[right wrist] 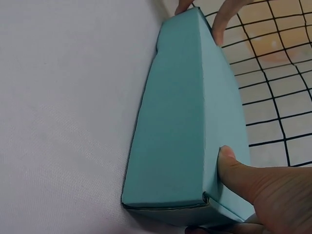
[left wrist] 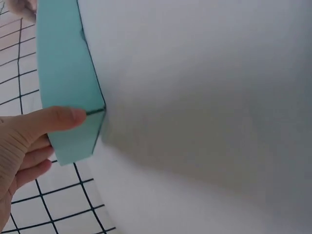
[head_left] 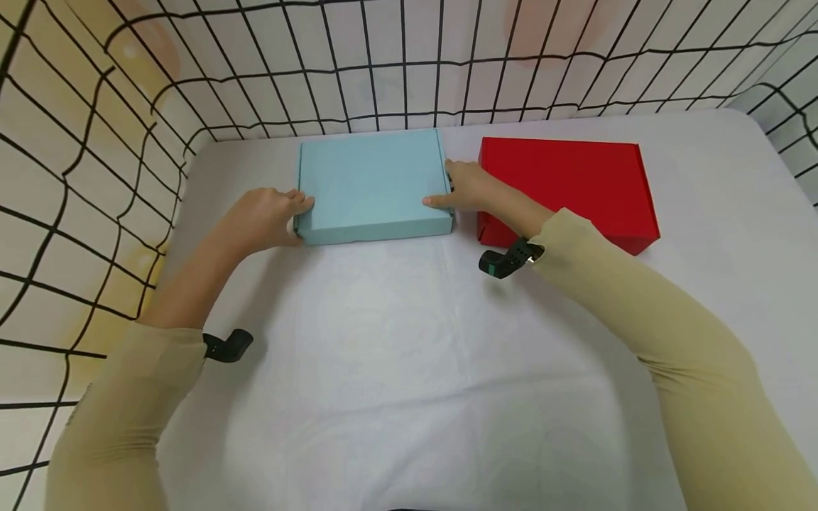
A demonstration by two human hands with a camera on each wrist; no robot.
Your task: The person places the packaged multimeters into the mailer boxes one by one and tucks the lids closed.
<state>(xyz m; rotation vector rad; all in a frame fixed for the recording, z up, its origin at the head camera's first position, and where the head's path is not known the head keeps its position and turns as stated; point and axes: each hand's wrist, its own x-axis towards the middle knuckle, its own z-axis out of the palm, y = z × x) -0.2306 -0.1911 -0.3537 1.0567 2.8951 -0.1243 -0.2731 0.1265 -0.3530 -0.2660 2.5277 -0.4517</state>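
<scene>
A light blue cardboard box [head_left: 377, 181] lies closed and flat toward the back of the white-covered table. My left hand [head_left: 268, 213] grips its left end near the front corner; the left wrist view shows the thumb against the box's side [left wrist: 68, 63]. At the opposite end, my right hand [head_left: 471, 186] holds the box with the thumb on the lid and the fingers at the right side. In the right wrist view that thumb presses near a corner of the box [right wrist: 170, 122], and the fingers are mostly hidden.
A closed red box [head_left: 569, 181] lies just to the right, partly behind my right forearm. Black wire grid panels [head_left: 402, 67] stand along the back and left edges of the table [head_left: 383, 341]. More grid shows at the far right.
</scene>
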